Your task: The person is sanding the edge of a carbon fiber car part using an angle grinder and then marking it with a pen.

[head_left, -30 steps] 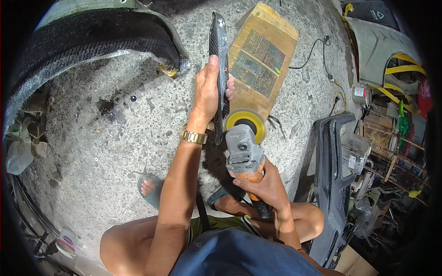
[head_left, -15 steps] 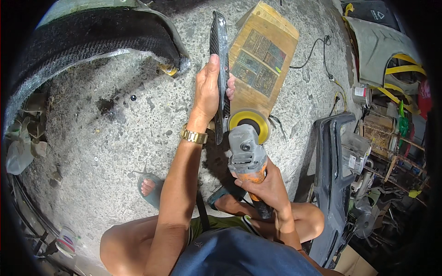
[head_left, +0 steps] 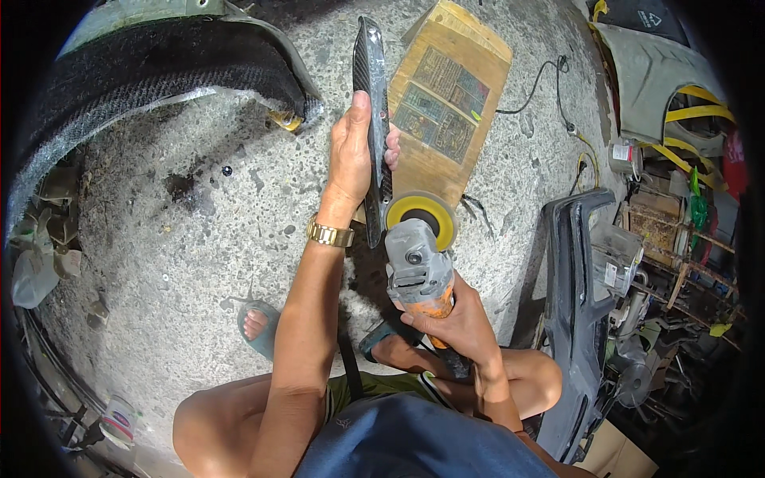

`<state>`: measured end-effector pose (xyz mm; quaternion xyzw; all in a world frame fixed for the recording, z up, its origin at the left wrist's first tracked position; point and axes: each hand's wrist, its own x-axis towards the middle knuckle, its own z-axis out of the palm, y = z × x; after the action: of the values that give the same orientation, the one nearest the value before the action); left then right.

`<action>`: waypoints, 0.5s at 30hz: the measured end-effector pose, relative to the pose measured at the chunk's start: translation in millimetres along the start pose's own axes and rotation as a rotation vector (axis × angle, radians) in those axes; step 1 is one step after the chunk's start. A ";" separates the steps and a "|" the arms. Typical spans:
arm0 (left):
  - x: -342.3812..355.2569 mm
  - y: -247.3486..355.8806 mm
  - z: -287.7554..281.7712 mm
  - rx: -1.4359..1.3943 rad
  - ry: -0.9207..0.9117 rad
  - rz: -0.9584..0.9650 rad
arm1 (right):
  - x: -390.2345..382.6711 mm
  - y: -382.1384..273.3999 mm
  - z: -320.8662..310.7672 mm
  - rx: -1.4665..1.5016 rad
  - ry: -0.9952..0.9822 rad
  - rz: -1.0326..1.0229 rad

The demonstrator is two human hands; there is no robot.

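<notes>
The left hand is gripping a long, thin, dark strip, with the thumb pressing on one side and the fingertips showing on the other. The right hand is wrapping around an orange and gray grinder, closing snugly on its body. The strip is standing almost straight up and down in the view, above the gray floor. The grinder's round yellow disc is sitting just beside the low end of the strip; I cannot tell if the two are touching.

A light brown board with dark printed patches is lying behind the strip and the disc. A gold watch is circling the left wrist. The person is squatting, with bare knees poking out on both sides and sandals resting on the floor.

A big black curved piece is filling the top left. A long dark gray piece is lying near the right knee. A thin black cord is curling past the board.
</notes>
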<state>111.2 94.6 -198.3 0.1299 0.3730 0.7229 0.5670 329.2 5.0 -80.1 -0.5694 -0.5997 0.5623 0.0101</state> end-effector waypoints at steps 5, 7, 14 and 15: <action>0.2 0.2 -0.5 -0.012 0.002 -0.006 | 0.8 -2.4 0.7 0.090 -0.024 0.021; -0.5 0.6 0.1 0.000 0.012 -0.006 | 0.6 -4.7 -0.8 0.086 -0.029 0.027; 0.0 0.2 0.5 -0.024 0.005 -0.014 | 0.9 1.5 0.2 0.073 -0.028 0.025; 0.1 -0.1 0.4 -0.024 0.006 -0.014 | 1.0 2.4 -0.3 0.063 -0.022 0.012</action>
<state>111.5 94.9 -198.1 0.1185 0.3669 0.7236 0.5725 330.7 5.2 -82.3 -0.5662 -0.5782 0.5872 0.0182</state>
